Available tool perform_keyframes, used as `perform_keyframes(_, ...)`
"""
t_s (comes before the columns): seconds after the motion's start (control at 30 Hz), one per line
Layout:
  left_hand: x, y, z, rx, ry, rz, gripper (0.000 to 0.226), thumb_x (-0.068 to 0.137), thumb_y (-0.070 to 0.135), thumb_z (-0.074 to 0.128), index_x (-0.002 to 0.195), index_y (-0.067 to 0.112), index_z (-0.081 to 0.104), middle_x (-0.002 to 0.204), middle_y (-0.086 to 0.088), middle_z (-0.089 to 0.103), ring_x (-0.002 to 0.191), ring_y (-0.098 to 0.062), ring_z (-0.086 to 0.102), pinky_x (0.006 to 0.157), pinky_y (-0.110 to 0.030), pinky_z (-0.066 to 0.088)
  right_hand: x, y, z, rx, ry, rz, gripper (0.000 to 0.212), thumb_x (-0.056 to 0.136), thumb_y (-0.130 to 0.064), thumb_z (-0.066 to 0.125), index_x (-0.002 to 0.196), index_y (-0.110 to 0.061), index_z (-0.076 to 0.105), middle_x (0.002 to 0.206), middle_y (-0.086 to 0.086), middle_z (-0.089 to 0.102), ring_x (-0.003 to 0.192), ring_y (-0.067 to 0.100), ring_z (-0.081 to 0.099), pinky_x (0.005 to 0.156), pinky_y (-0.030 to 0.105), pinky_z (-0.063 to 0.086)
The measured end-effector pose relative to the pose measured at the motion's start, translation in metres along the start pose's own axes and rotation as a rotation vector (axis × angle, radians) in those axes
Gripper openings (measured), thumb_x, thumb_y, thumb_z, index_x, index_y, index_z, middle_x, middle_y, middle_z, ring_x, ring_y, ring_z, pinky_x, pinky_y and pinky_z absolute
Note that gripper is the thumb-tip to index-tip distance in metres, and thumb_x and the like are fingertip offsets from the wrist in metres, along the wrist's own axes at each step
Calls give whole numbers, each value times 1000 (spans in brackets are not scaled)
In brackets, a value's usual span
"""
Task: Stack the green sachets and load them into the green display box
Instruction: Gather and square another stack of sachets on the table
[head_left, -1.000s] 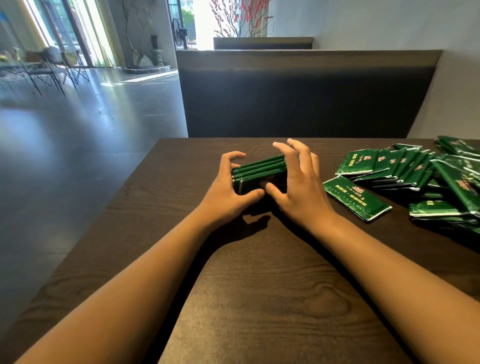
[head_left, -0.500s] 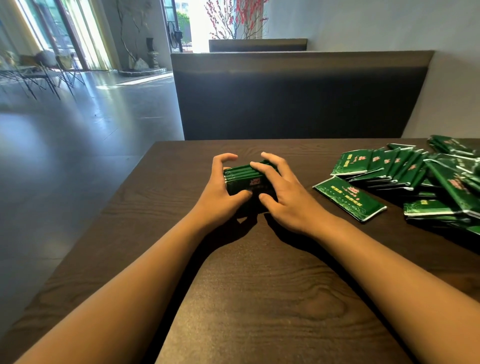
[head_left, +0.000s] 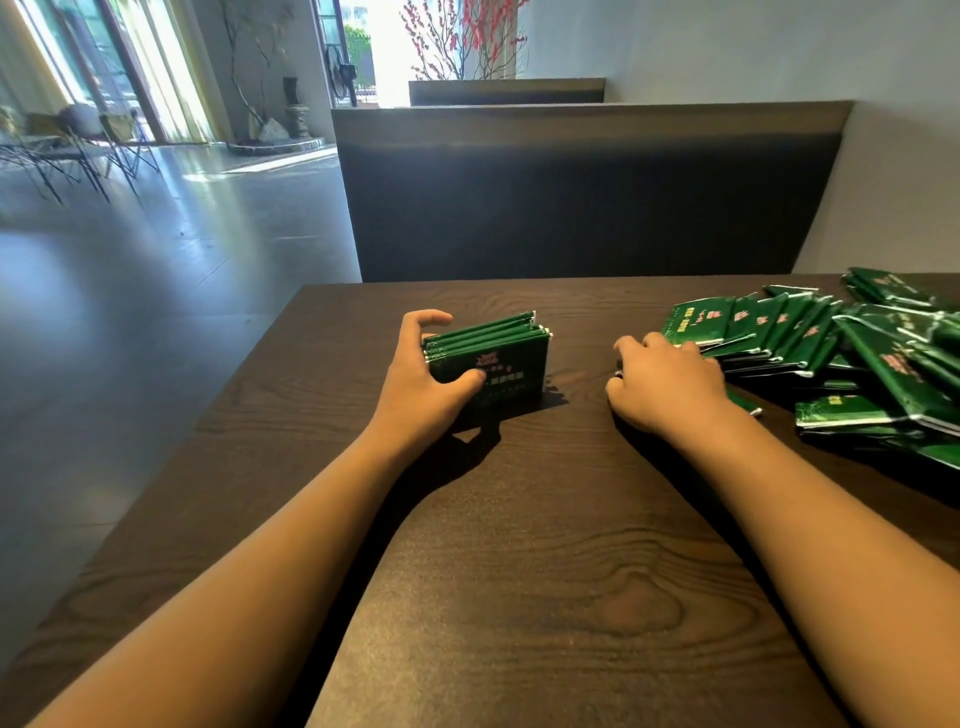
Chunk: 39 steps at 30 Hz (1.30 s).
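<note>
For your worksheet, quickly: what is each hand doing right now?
Left hand: closed on the stack, standing on edge on the table.
Right hand: lying on a loose sachet; grip cannot be told.

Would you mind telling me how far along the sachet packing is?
Done: a small stack stands on edge, held by the left hand. In hand: the right hand is on a loose sachet. Left: the pile remains, and no display box is in view.

A dark wooden table (head_left: 519, 571) carries an upright sachet stack (head_left: 493, 358) and loose sachets (head_left: 831, 353) at right.
</note>
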<state>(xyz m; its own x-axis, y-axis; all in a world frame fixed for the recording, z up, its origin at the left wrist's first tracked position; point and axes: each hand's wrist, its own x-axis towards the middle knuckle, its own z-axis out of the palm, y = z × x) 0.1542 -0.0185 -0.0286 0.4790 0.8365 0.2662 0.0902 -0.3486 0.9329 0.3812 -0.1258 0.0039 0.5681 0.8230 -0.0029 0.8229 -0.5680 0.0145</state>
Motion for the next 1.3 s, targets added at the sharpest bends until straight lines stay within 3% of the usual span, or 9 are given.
perform_keyframes(0.27, 2, -2, -2, 45, 42, 18, 60, 88, 3, 73, 131, 31, 41, 126, -3, 58, 114, -23, 65, 81, -45, 65, -5, -22, 10, 264, 105, -351, 45, 98, -34, 53, 141, -19, 52, 138, 8, 54, 128, 28, 44, 104, 40, 41)
perform_keyframes(0.5, 3, -3, -3, 67, 63, 25, 63, 86, -1, 72, 131, 30, 41, 129, -4, 56, 117, -22, 63, 84, -43, 64, -1, -15, 9, 88, 69, -177, 66, 93, -59, 51, 147, -21, 39, 132, 11, 58, 122, 34, 54, 101, 49, 46)
perform_keyframes(0.67, 3, -4, -3, 76, 53, 32, 63, 87, -1, 72, 132, 28, 40, 128, -2, 56, 116, -20, 63, 84, -40, 64, -1, -16, 9, 198, 74, -173, 87, 87, -56, 64, 156, -19, 25, 139, 16, 42, 127, 37, 47, 105, 50, 45)
perform_keyframes(0.77, 3, -4, -3, 57, 49, 24, 61, 87, 0, 73, 131, 29, 41, 129, -3, 56, 116, -22, 63, 82, -42, 65, -3, -19, 7, 239, 126, -163, 89, 86, -51, 69, 155, -17, 26, 137, 14, 40, 128, 35, 46, 107, 48, 41)
perform_keyframes(0.9, 3, -2, -2, -1, 53, -1, 52, 91, 4, 69, 129, 27, 42, 125, -1, 56, 114, -24, 64, 78, -42, 65, -1, -17, 7, 269, 246, -132, 65, 87, -36, 64, 145, -15, 43, 132, 14, 51, 123, 35, 48, 105, 47, 38)
perform_keyframes(1.03, 1, 0, -2, -16, 54, 3, 47, 95, 1, 63, 131, 23, 41, 121, 4, 54, 110, -21, 63, 72, -33, 65, 1, -12, 4, 326, 412, -155, 28, 86, -23, 56, 111, -13, 64, 106, 7, 55, 104, 30, 51, 95, 45, 41)
perform_keyframes(1.17, 3, -1, -3, 34, 60, 1, 49, 94, -1, 63, 131, 23, 42, 126, 0, 54, 116, -22, 62, 81, -44, 65, 0, -10, 1, 475, 640, -262, 10, 82, -19, 47, 84, -16, 56, 87, -1, 50, 87, 25, 49, 81, 37, 36)
perform_keyframes(1.3, 1, 3, -2, 23, 43, 13, 46, 95, -1, 62, 128, 23, 43, 123, 0, 56, 112, -22, 64, 78, -42, 65, -8, -17, -2, 564, 817, -518, 8, 78, -15, 45, 77, -17, 53, 79, -5, 48, 75, 18, 44, 71, 32, 28)
